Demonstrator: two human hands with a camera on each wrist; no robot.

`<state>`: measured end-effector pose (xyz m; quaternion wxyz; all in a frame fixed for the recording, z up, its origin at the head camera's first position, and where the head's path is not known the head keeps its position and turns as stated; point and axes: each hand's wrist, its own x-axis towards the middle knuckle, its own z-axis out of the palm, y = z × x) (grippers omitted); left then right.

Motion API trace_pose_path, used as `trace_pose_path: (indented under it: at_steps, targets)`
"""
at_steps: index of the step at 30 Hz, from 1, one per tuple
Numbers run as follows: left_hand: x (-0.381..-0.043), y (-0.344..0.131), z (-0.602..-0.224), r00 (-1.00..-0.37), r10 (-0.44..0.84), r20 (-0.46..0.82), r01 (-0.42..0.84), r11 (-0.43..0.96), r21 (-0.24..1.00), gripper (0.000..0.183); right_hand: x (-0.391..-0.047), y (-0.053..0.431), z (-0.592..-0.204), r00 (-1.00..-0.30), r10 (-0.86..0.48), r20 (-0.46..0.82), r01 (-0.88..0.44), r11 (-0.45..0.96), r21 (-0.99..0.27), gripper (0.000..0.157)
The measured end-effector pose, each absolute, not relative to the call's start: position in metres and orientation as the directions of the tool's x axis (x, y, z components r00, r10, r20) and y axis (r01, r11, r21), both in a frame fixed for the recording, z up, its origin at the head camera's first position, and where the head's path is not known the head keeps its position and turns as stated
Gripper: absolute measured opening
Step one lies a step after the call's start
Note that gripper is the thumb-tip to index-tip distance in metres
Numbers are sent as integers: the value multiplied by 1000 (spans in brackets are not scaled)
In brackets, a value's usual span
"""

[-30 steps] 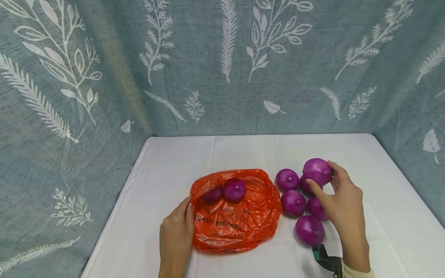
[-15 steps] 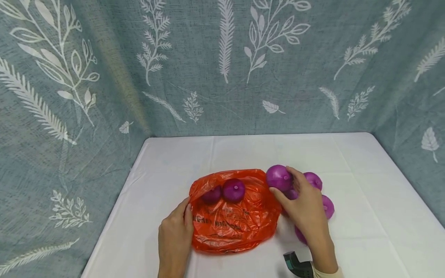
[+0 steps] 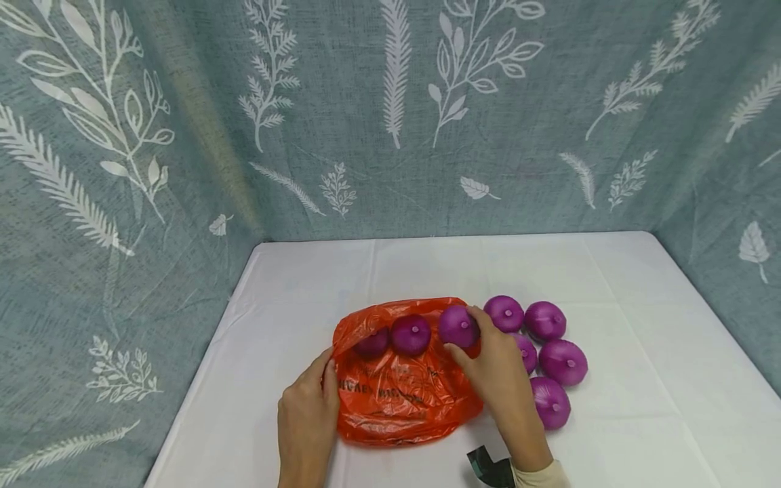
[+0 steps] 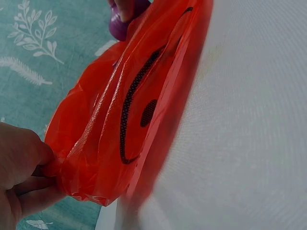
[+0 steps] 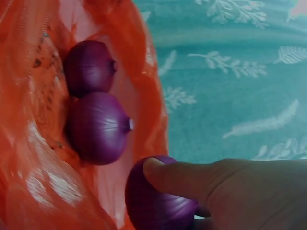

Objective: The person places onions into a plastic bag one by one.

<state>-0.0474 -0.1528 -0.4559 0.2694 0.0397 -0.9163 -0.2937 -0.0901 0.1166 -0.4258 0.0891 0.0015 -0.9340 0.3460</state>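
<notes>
An orange-red plastic bag [image 3: 403,407] with dark print lies spread on the table, its mouth gaping. My left hand [image 3: 308,413] pinches the bag's left edge between thumb and fingers, which the left wrist view shows up close. Inside the bag sit two purple onions [image 5: 98,127], side by side, the left one partly under the bag's upper fold. My right hand [image 3: 497,366] holds another purple onion [image 3: 457,327] by its sides, over the right part of the bag opening. In the right wrist view the thumb [image 5: 177,177] presses on this onion's skin.
Several more purple onions [image 3: 563,362] stand grouped on the white table [image 3: 659,407], just right of the bag and behind my right forearm. A teal leaf-patterned curtain [image 3: 366,135] rises at the back and both sides.
My right hand has carried an onion leftward from above the group on the right to over the bag's opening. My left hand has kept its grip on the bag's edge.
</notes>
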Motion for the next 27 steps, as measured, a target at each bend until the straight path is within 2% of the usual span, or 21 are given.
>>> trace_pose_path:
  at_steps: [19, 27]
  targets:
    - [-47, -152, -458, -853, -230, 469, 91, 819, 567, 27, -97, 95, -451, -975, 85, 207, -64, 781, -621, 69]
    - [-47, -152, -459, -851, -229, 472, 95, 817, 568, 29, -97, 91, -454, -978, 86, 188, -48, 790, -612, 72]
